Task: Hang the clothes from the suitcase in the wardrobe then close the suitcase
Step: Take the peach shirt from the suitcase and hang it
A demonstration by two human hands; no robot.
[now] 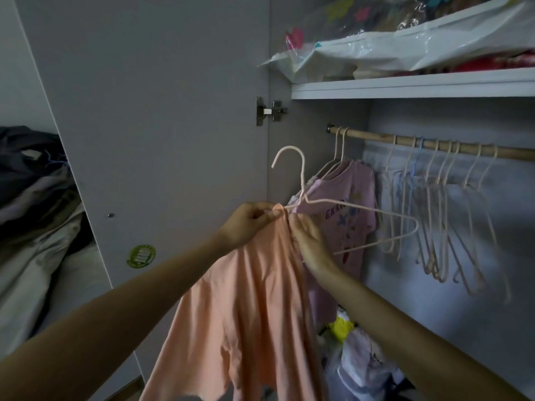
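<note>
Mid-frame, my left hand (246, 224) pinches the peach shirt (246, 308) collar, my right hand (308, 244) grips fabric under the wire hanger (347, 209). Soft, floppy, light stuff; hold the neckline.

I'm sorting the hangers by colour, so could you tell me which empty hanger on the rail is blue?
The blue hanger hangs third in the empty row on the rail; its hook is blue, while the neighbouring empty hangers are pale cream.

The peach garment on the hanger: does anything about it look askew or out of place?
Yes. The peach garment hangs bunched from one end of the pale wire hanger, where both hands pinch it; the hanger's other arm sticks out bare and tilted. It is not yet on the wooden rod.
</note>
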